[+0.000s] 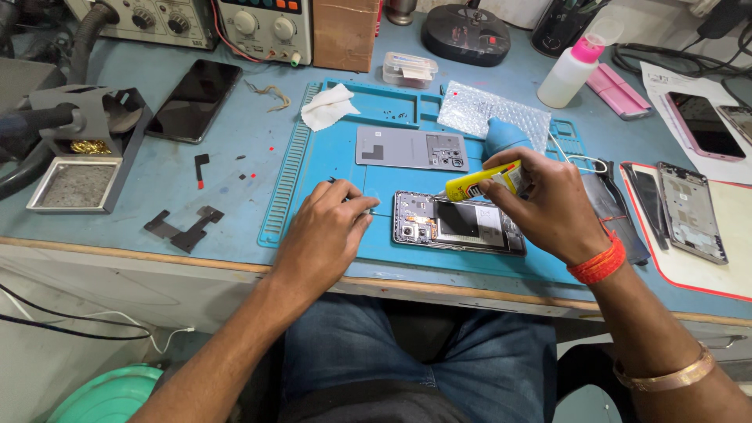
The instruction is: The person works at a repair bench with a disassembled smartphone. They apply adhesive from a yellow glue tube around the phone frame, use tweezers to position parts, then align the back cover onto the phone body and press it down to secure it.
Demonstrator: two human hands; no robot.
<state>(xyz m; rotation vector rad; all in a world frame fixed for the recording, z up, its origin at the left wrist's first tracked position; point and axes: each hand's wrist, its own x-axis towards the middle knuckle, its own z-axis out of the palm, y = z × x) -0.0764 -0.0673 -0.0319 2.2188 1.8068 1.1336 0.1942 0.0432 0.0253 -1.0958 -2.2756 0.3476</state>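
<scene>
An opened phone (458,223) with its insides showing lies on the blue work mat (313,168). My right hand (548,204) grips a yellow glue tube (486,182), its thin nozzle pointing left over the phone's top edge. My left hand (325,231) rests on the mat just left of the phone, fingers curled around a thin tool whose tip reaches toward the phone's corner. The grey back cover (411,147) lies flat on the mat behind the phone.
A dark phone (194,100) lies at the left, next to a soldering stand with a tray (74,184). A white cloth (327,106), bubble wrap (493,113), a white bottle (572,70), a pink phone (703,125) and a bare phone frame (691,211) lie around the mat.
</scene>
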